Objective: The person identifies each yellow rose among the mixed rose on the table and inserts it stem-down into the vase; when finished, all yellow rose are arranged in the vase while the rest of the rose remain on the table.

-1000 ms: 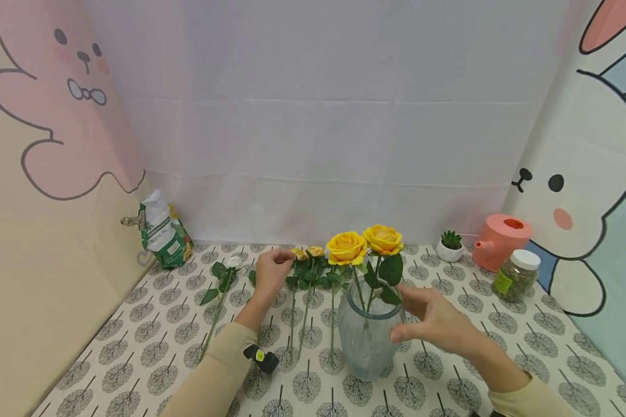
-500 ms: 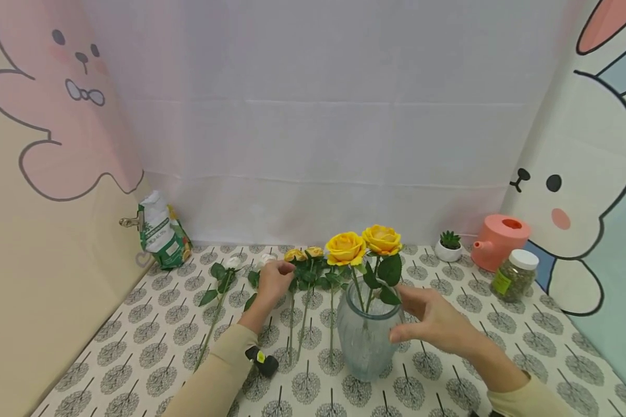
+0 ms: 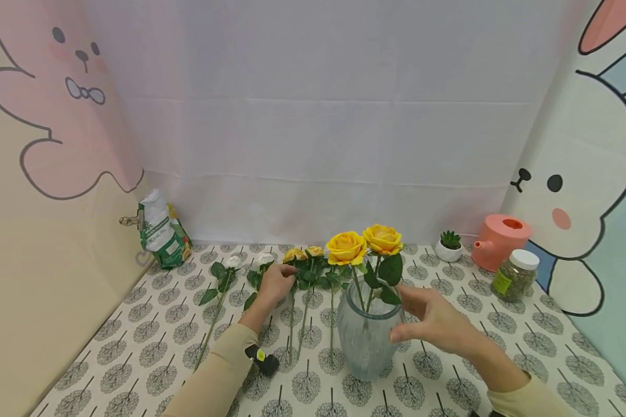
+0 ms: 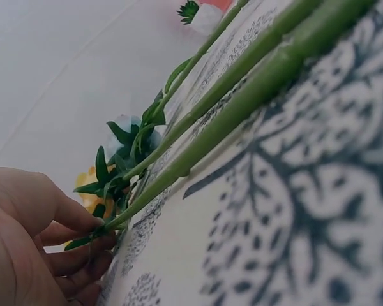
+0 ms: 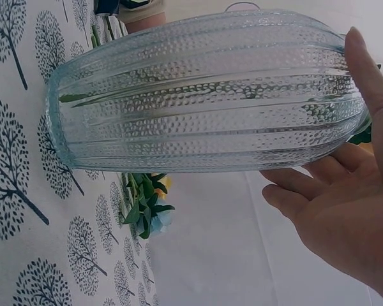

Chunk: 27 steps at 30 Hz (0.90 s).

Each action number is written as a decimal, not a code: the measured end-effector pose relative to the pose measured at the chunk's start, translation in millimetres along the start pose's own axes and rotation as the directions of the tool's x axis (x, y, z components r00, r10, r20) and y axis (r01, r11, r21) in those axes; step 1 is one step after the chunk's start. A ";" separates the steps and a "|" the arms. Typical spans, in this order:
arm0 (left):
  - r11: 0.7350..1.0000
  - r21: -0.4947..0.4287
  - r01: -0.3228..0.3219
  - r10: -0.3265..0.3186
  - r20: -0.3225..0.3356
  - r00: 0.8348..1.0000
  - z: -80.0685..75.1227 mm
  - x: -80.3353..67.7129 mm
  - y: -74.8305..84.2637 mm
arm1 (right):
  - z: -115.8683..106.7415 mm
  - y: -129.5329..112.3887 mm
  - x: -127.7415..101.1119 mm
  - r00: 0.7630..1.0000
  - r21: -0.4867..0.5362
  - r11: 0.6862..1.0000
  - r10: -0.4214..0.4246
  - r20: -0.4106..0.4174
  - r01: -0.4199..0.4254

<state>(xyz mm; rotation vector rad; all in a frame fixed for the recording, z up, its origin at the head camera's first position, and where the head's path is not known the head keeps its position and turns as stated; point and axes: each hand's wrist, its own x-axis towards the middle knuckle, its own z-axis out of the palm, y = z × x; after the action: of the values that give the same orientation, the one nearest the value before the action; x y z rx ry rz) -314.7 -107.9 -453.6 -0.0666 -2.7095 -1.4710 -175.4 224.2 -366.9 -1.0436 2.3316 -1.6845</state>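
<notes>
My left hand (image 3: 276, 284) is among the flowers lying on the table. In the left wrist view its thumb and fingers pinch a green stem (image 4: 172, 172) just below the leaves, by a yellow rose (image 3: 294, 255). My right hand (image 3: 433, 321) holds the side of a ribbed glass vase (image 3: 367, 344) near the rim, thumb in front and fingers behind. Two larger yellow roses (image 3: 346, 249) stand in the vase, their stems showing through the glass in the right wrist view. Another small yellow rose (image 3: 315, 251) lies beside the pinched one.
To the left lie two white roses (image 3: 233, 263). A green-and-white bag (image 3: 164, 231) with a clip stands at the back left. At the back right are a small potted succulent (image 3: 450, 246), a pink watering can (image 3: 501, 240) and a white-lidded jar (image 3: 515, 275).
My left hand has come down from the small yellow rose heads to the stem below them, uncovering a white rose behind it. My right hand and the vase have stayed put.
</notes>
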 end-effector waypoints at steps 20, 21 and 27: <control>0.992 -0.121 0.044 -0.059 -0.125 0.990 2.7 3.9 -2.1 | 0.9 0.0 0.0 1.000 0.005 1.000 0.006 -0.005 -0.006; 0.992 -0.121 0.039 -0.056 -0.135 0.989 2.6 4.2 -1.9 | 0.8 0.0 -0.1 1.000 0.004 1.000 0.009 -0.006 -0.009; 0.981 -0.189 0.033 -0.068 -0.185 0.980 0.4 6.5 0.8 | 0.5 -0.6 -0.5 1.000 -0.005 1.000 0.027 -0.013 -0.027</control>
<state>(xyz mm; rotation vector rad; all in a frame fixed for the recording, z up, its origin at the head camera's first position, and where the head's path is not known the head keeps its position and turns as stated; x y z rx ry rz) -321.2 -107.1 -452.7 0.1300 -2.4367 -1.6482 -174.5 224.1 -366.7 -1.0009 2.3476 -1.6817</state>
